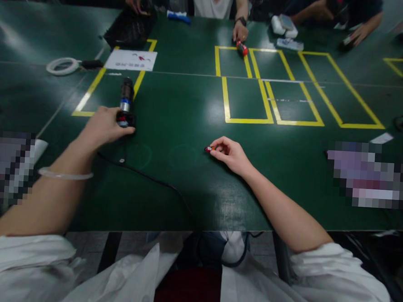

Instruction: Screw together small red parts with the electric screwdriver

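My left hand (pixel 103 127) is closed around the base of a black and silver electric tool (pixel 125 101) that lies on the green table (pixel 172 176), its cable (pixel 145 177) trailing toward the near edge. My right hand (pixel 230 153) rests on the table to the right, pinching a small red and black part (pixel 208 148) between thumb and fingers. A clear bangle (pixel 65 175) sits on my left wrist.
Yellow tape rectangles (pixel 248 101) mark the table's middle and right. A paper sheet (pixel 132 60), a white coiled ring (pixel 61 66) and a black keyboard (pixel 129 28) lie at the far left. Across the table, other people's hands touch a red part (pixel 242 48) and white boxes (pixel 284 26).
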The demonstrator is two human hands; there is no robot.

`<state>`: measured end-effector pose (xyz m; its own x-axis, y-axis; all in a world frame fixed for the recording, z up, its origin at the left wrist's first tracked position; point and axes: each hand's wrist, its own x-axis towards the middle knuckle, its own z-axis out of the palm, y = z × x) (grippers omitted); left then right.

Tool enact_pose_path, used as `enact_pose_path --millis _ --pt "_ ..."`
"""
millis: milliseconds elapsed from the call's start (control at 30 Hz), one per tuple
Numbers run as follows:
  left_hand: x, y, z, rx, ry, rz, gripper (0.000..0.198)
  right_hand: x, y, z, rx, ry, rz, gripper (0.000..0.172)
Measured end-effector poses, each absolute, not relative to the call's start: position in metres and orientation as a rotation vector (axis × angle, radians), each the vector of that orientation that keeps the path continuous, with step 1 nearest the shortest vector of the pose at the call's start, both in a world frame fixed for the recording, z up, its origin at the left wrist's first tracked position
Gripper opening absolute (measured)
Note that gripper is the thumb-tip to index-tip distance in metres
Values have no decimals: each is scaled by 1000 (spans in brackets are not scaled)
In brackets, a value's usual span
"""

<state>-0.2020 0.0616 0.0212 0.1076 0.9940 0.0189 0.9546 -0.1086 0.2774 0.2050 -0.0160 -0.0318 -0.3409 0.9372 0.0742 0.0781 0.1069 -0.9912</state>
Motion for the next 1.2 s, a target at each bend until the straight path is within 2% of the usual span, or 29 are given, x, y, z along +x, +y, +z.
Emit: enact_pose_path --millis 167,300,533,867,1200 --pt "-131 30 20 2361 1934 139 69 204 -15 -35 -1010 -1584 1318 26" --pt "-77 5 23 2425 1825 152 73 204 -16 -37 -997 -1595 1278 25" --pt "-9 -25 26 2527 1675 118 68 205 -18 -34 -1068 -1714 1142 20" --pt "11 -38 21 2563 1562 157 70 206 -21 -27 -1047 -1974 829 13" --pt "11 -41 22 2551 1582 120 71 210 -22 -25 -994 -2042 823 4"
